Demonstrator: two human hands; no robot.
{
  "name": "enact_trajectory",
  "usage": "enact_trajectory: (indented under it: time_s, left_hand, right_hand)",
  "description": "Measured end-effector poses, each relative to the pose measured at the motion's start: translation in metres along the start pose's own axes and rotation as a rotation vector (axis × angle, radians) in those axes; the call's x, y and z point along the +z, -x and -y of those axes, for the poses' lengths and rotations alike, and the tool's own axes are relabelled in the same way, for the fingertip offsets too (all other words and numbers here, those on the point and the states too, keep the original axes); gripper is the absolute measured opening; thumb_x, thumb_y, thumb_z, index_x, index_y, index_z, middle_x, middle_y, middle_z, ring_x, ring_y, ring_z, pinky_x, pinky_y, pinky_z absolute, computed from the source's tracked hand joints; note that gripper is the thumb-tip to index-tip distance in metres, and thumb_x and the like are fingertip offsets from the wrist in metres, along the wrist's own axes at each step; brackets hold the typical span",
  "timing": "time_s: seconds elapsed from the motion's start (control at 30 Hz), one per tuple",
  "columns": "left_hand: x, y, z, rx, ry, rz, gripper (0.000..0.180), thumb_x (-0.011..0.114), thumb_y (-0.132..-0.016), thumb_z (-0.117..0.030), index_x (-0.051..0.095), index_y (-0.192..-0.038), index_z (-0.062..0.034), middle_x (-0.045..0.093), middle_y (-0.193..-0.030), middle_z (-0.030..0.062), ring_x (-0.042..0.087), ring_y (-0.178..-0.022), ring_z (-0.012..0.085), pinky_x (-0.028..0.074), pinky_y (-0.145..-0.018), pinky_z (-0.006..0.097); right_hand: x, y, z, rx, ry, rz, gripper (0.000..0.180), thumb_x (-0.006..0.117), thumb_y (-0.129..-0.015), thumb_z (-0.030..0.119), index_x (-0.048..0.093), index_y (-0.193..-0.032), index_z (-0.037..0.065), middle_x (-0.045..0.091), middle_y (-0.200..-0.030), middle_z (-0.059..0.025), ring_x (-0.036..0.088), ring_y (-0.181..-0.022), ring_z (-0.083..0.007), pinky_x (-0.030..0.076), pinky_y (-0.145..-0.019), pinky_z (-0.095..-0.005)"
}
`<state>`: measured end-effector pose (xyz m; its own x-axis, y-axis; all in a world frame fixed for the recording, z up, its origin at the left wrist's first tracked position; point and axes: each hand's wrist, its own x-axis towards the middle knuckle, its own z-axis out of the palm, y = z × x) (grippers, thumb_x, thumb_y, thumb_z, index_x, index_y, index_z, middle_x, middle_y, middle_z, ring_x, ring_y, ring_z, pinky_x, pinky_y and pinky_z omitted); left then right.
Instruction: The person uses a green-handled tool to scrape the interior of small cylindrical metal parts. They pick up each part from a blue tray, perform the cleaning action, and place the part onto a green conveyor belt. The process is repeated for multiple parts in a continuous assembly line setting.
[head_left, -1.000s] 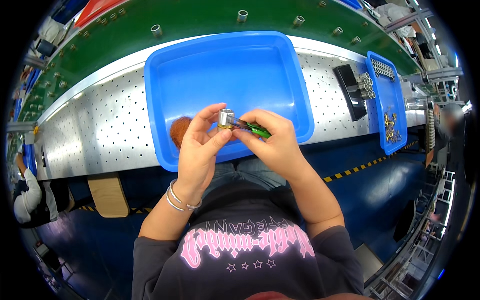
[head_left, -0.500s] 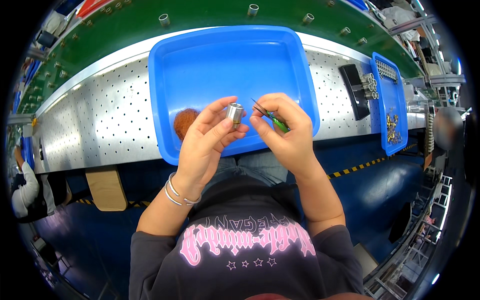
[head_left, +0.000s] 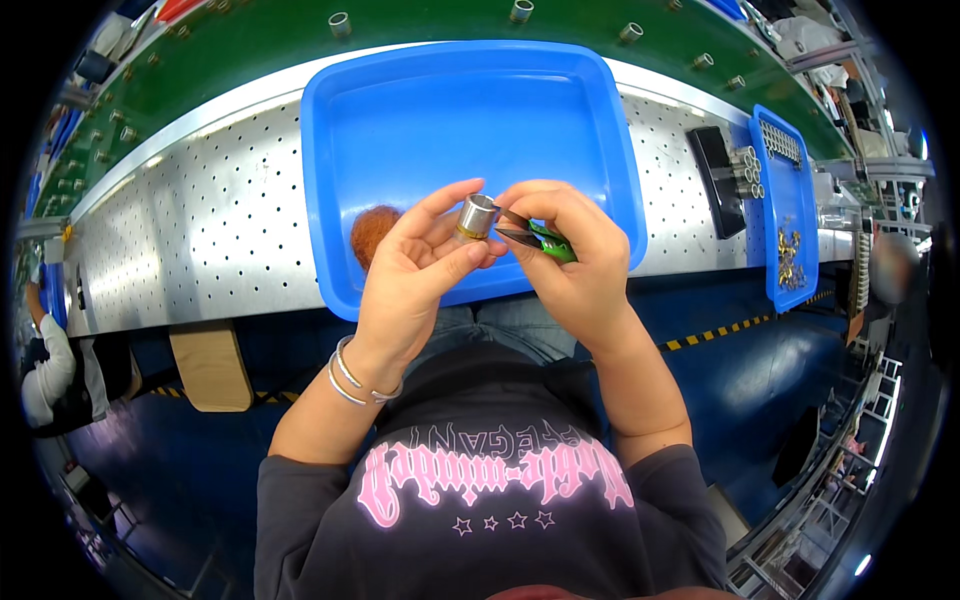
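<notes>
In the head view, the left hand (head_left: 415, 265) holds a metal sleeve (head_left: 477, 214) above the near part of a blue tray (head_left: 470, 120). Its thumb and curled fingers pinch the sleeve from the near side, while the forefinger reaches up along the far side, apart from the thumb. The sleeve leans slightly, its open end facing up and its lower end ringed by a yellowish band.

The right hand (head_left: 578, 250), just to the right, has its fingers closed around snips (head_left: 556, 246) with green handles and dark blades. The blades stand apart and point left at the sleeve; whether they touch it I cannot tell.

A brown pad (head_left: 374, 237) lies in the tray, left of the left hand. Two bangles (head_left: 345, 380) circle the left wrist.

The writing in sight is on the dark shirt (head_left: 470, 540): large pink ornate lettering, upside down here, with thinly outlined letters on its far side and four outlined stars on its near side.

To the right on the perforated bench (head_left: 230, 210) are a black box (head_left: 715, 180), stacked tubes (head_left: 746, 172) and a smaller tray (head_left: 788, 206) holding brass-coloured bits (head_left: 790, 262). On the far side, more sleeves stand on a green belt (head_left: 430, 25).
</notes>
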<state>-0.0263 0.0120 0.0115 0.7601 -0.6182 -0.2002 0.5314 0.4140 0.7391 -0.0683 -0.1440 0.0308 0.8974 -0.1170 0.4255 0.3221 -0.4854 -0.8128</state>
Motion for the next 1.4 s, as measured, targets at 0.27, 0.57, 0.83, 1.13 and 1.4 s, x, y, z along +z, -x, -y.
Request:
enact_trajectory:
  time_s: [0.27,0.57,0.83,1.13,1.4]
  left_hand:
    - [0.0,0.0,0.003,0.032,-0.096,0.014,0.046,0.054,-0.086,0.0,0.042,-0.131,0.0012,0.059,-0.109,0.0125,0.061,-0.09,0.0151,0.05,-0.083,0.027]
    - [0.001,0.002,0.009,0.094,-0.212,0.071,0.042,0.05,-0.09,-0.004,0.042,-0.13,0.0035,0.059,-0.107,0.0119,0.061,-0.088,0.0146,0.05,-0.081,0.027]
    - [0.002,0.004,0.011,0.098,-0.22,0.111,0.042,0.049,-0.092,-0.009,0.042,-0.131,0.0033,0.059,-0.105,0.0128,0.059,-0.093,0.0165,0.049,-0.083,0.029]
    - [0.005,0.006,0.013,0.103,-0.24,0.112,0.041,0.047,-0.091,-0.007,0.042,-0.131,0.0031,0.059,-0.102,0.0131,0.059,-0.093,0.0173,0.049,-0.084,0.029]
    - [0.006,0.005,0.013,0.094,-0.24,0.127,0.041,0.046,-0.091,-0.01,0.042,-0.131,0.0033,0.059,-0.102,0.0136,0.06,-0.092,0.0172,0.049,-0.083,0.03]
  right_hand:
    - [-0.002,0.001,-0.002,-0.055,0.087,-0.008,0.027,0.064,-0.063,-0.006,0.058,-0.087,0.003,0.064,-0.089,-0.0101,0.064,-0.076,-0.0259,0.052,-0.063,-0.0305]
    - [-0.009,0.006,0.003,-0.059,0.043,-0.018,0.028,0.061,-0.061,-0.007,0.058,-0.087,0.001,0.064,-0.086,-0.0102,0.064,-0.074,-0.025,0.051,-0.064,-0.0296]
    - [-0.016,0.012,0.009,0.077,-0.02,0.023,0.013,0.06,-0.079,-0.01,0.056,-0.089,-0.004,0.065,-0.089,-0.0106,0.059,-0.077,-0.0097,0.048,-0.066,-0.0211]
    - [-0.018,0.014,0.003,0.195,-0.223,-0.048,0.012,0.063,-0.079,-0.002,0.057,-0.09,-0.001,0.064,-0.076,-0.0069,0.059,-0.065,-0.0063,0.045,-0.055,-0.0196]
    - [-0.017,0.012,-0.003,0.204,-0.258,-0.047,0.015,0.062,-0.081,-0.001,0.057,-0.095,-0.002,0.064,-0.078,-0.0064,0.06,-0.069,-0.0072,0.046,-0.06,-0.0193]
